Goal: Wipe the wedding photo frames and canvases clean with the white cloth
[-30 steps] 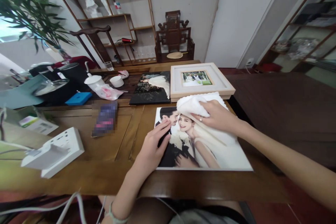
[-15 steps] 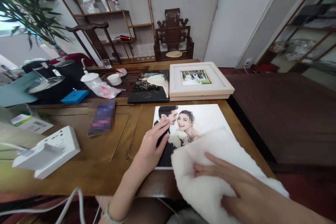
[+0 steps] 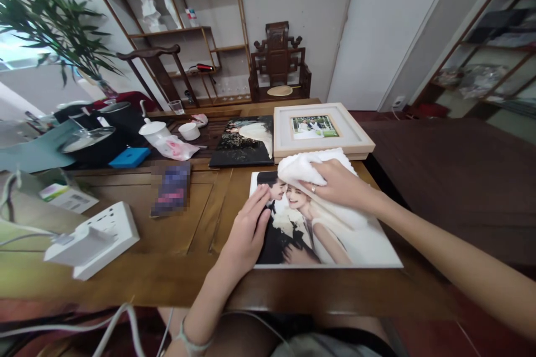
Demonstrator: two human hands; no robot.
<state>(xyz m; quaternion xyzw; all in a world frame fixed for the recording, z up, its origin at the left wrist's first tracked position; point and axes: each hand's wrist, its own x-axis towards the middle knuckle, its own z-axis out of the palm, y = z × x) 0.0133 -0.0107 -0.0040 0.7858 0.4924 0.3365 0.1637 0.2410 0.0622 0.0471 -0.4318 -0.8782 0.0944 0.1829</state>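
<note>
Head view: the right hand (image 3: pixel 341 181) has its fingers bent on a white fluffy cloth (image 3: pixel 299 170), with the gathered part held between them; whether another fold is pinched below the palm, I cannot tell. The cloth covers the upper right part of a wedding portrait panel (image 3: pixel 293 228). The left hand (image 3: pixel 247 226) holds nothing; its fingers lie extended and close together on the left side of this panel.

The panel lies flat, picture side up, near the front edge of the wooden table (image 3: pixel 167 268). I judge it to be stiff, thin and rather light, so it could slide on the smooth wood if it is pushed from only 1 side. Its face seems glossy and may take scratches or finger marks; the corners are probably the fragile places. For lifting, the 2 opposite side edges would be the better hold, with fingertips below and no thumb on the print. The cloth looks soft and very light, and can be taken anywhere.

Behind the panel are a darker portrait panel (image 3: pixel 245 142), likely similar in stiffness, and a pale wooden picture frame (image 3: pixel 349 133), which is thicker and presumably heavier. Farther left is a white power strip (image 3: pixel 123 220), well apart from both hands.
</note>
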